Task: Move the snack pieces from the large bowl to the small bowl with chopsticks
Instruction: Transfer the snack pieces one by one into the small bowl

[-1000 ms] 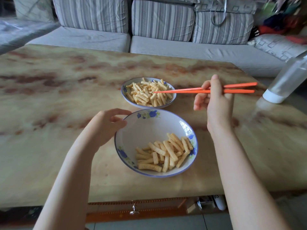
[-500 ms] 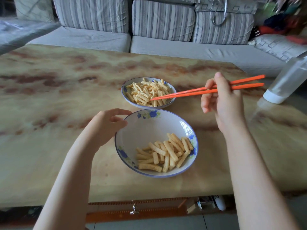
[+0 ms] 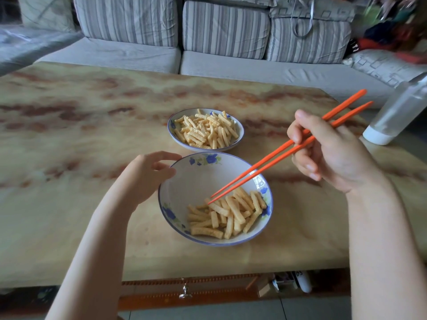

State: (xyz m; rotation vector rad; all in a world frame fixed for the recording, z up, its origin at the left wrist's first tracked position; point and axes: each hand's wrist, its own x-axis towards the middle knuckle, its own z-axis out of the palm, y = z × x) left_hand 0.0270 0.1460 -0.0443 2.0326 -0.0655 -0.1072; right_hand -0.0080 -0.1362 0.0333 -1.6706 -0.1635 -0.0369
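From the head view, the work looks well past its middle but not finished. The small bowl (image 3: 171, 129), on the far side of the bench (image 3: 69, 135), is heaped with snack pieces (image 3: 205, 131) almost across its whole width. The large bowl (image 3: 196, 183) stands just in front of it, their rims nearly touching. Its far inner wall is bare, and the remaining pieces (image 3: 228, 214) lie in a shallow pile against its near right side. We judge that many trips are left.

The right grip (image 3: 335, 153) is closed round the orange chopsticks (image 3: 265, 166), pinching them between thumb and fingers above the bowl's right side. The sticks slope down into the large bowl. Their tips are slightly parted at the far left edge of the pile and hold no piece that we can see. The lower tip seems to touch a piece. We take this as the start of the next pick.

The left grip (image 3: 147, 176) is loosely spread, fingers gently curved at the large bowl's left rim. It seems to steady the bowl rather than clasp it.

A clear bottle (image 3: 397, 114) stands on the bench's far right corner, well apart from the bowls.
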